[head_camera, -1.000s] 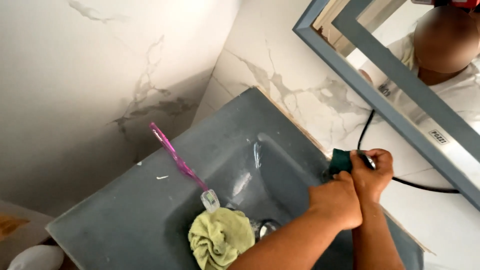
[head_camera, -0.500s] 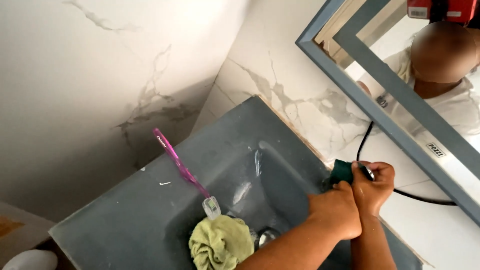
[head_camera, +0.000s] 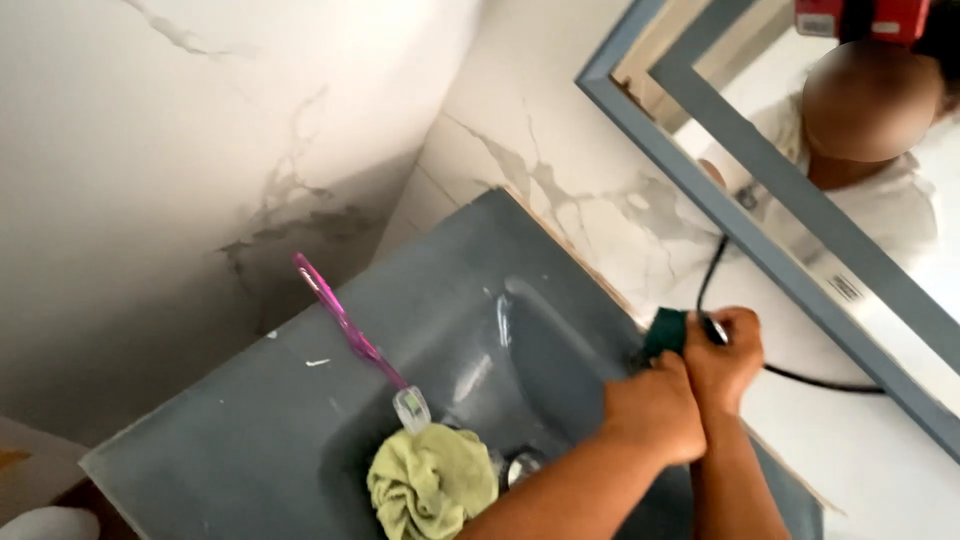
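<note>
My left hand (head_camera: 652, 410) and my right hand (head_camera: 727, 352) are pressed together at the far rim of a grey sink (head_camera: 250, 440). Between them is a dark green scrub pad (head_camera: 664, 331), held against the base of a thin black tap (head_camera: 705, 275) that curves off to the right. My right hand is closed around the tap's base. My left hand is closed just below the pad and seems to hold it. Their fingertips are hidden.
A pink-handled brush (head_camera: 345, 325) with a clear head lies across the sink's rim. A crumpled yellow-green cloth (head_camera: 435, 482) sits in the basin beside the metal drain (head_camera: 522, 465). A grey-framed mirror (head_camera: 760, 240) hangs on the marble wall (head_camera: 200, 150).
Both hands have stayed on the pad and tap, shifting only slightly. The view has drifted a little, and the brush and cloth lie as before.
</note>
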